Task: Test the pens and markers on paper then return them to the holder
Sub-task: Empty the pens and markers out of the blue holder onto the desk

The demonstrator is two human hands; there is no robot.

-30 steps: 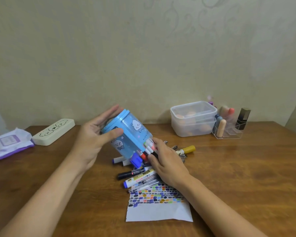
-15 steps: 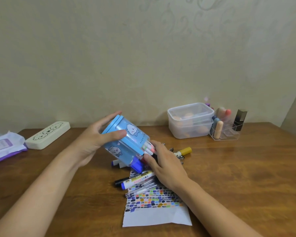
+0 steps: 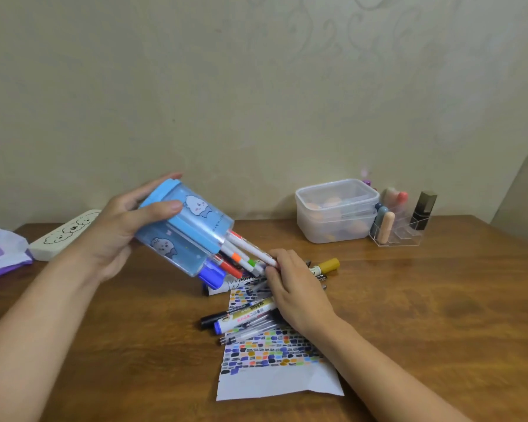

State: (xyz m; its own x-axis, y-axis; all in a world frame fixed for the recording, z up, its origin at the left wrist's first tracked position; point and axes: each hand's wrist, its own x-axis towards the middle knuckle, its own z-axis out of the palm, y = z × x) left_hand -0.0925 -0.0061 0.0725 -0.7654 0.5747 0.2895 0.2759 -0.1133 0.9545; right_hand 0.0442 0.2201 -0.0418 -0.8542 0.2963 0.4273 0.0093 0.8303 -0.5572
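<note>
Far left on the brown wooden table (image 3: 439,300) lie a purple-and-white wipes packet (image 3: 0,257) and a cream pencil case printed with cartoon puppies (image 3: 64,236), both idle. Next comes the left hand (image 3: 113,236), thumb and fingers curled round the closed end of the translucent blue plastic pen holder with cartoon ghosts (image 3: 183,229), which it holds off the table, tipped so its mouth points down and to the right. From that mouth slim white markers with coloured bands (image 3: 244,254) stick out along the same slant, a fat blue-capped marker (image 3: 212,275) lowest. The right hand (image 3: 296,287) meets their ends, fingertips curled against the topmost white one; whether it pinches or merely nudges it, I cannot tell. So the holder's long axis runs straight toward that hand, and I'd say a push up that line would seat them. Beneath the hand loose pens and markers (image 3: 241,321) lie across the white paper sheet covered in coloured swatches (image 3: 275,382). Further right stand a clear lidded tub (image 3: 336,208) and a clear acrylic cosmetics rack (image 3: 403,229).
</note>
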